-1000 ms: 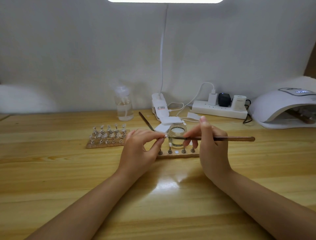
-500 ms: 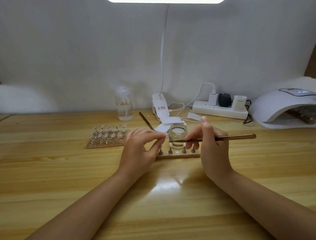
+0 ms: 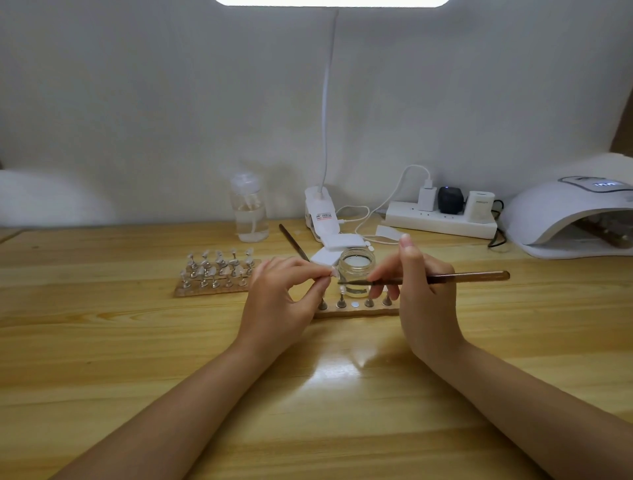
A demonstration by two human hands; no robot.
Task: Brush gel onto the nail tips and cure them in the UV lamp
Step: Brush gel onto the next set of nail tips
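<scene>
— Where is the work?

— The left hand (image 3: 277, 294) pinches one nail tip (image 3: 333, 273) above the tabletop (image 3: 137, 342); the right hand (image 3: 418, 291) grips the brush (image 3: 445, 278), bristles just beside it.

— Advice?

— Light, even strokes (wrists braced, I'd judge) — then the UV lamp (image 3: 568, 219), far right.

Single view, head-worn wide-angle camera: looks forward and slightly down across the pale varnished wooden table (image 3: 102, 359) toward the plain white back wall (image 3: 137, 102). Both bare forearms enter from the bottom edge, the left hand (image 3: 277, 301) and right hand (image 3: 424, 308) meeting near frame centre at close range. Far limits: white domed UV lamp (image 3: 561, 212) at right edge, bright light panel (image 3: 332, 2) cut by the top edge.
</scene>
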